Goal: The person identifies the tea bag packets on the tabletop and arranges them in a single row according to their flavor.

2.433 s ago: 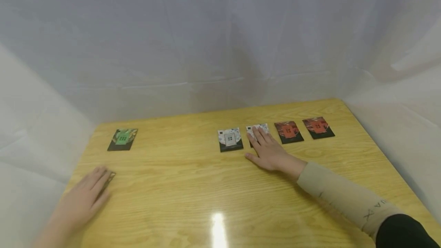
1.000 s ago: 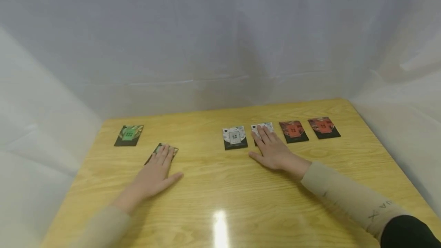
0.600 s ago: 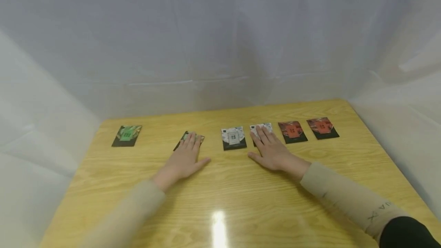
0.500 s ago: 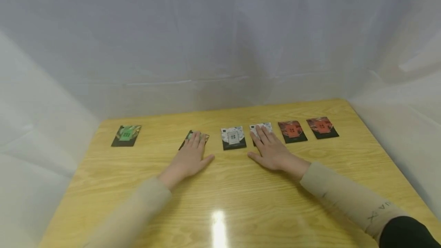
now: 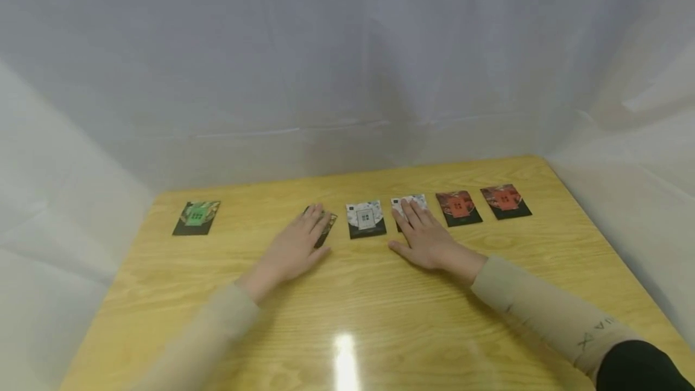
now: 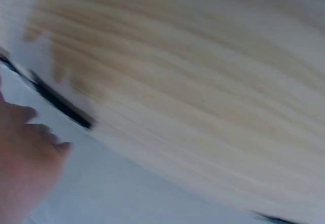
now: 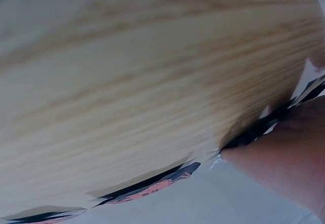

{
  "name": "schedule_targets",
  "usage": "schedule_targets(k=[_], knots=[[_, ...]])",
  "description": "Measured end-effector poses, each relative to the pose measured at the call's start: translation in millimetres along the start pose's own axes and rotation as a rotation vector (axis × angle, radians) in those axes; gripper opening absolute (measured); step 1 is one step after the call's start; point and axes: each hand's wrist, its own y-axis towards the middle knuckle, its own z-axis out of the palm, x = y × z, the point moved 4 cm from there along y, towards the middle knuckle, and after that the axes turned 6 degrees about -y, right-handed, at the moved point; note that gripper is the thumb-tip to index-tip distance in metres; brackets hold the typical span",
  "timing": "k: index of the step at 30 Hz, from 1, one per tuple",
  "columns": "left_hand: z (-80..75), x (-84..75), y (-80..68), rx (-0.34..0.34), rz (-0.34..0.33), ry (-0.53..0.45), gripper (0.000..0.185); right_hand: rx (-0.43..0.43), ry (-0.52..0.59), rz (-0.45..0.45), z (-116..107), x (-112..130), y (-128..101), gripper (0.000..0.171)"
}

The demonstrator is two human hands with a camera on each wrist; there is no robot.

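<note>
My left hand (image 5: 293,249) lies with its fingers extended on a flat packet (image 5: 328,228) with a black lower part, tilted on the table. Most of that packet is hidden under the fingers. To its right, apart from it, lies a white-and-black packet (image 5: 366,219). A second white packet (image 5: 422,200) is partly covered by the straight fingers of my right hand (image 5: 426,243), thumb spread to the left. In the left wrist view the left hand (image 6: 28,163) is beside a dark packet edge (image 6: 63,104); the right wrist view shows the right hand (image 7: 284,158) over a packet.
Two red-and-black packets, one nearer (image 5: 458,207) and one farther right (image 5: 505,201), continue the row. A green-and-black packet (image 5: 196,218) lies alone at the far left. White sheeting (image 5: 347,77) surrounds the wooden table (image 5: 412,330) behind and at the sides.
My left hand has slid its packet from the lower left to beside the white one. Over the last half second that packet has turned, its tilt now different. The right hand has stayed put.
</note>
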Motion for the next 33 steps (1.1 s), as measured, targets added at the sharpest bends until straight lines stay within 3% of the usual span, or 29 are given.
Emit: schedule_targets(k=[6, 12, 17, 25, 33], knots=[[-0.5, 22.4, -14.4, -0.025, 0.191, 0.04, 0.075, 0.002, -0.01, -0.002, 1, 0, 1, 0.082], [2.2, 32.1, -24.5, 0.06, 0.249, 0.088, 0.074, 0.001, -0.016, -0.005, 2, 0, 3, 0.082], [7.6, 31.6, -26.3, 0.097, 0.228, 0.079, 0.079, 0.002, -0.012, -0.006, 3, 0, 3, 0.082], [6.3, 20.5, -19.6, 0.073, 0.156, 0.004, 0.08, -0.006, -0.02, 0.003, 3, -1, 2, 0.082], [7.4, 7.7, -10.9, 0.059, 0.063, 0.043, 0.083, 0.004, -0.019, 0.007, 2, 0, 2, 0.083]])
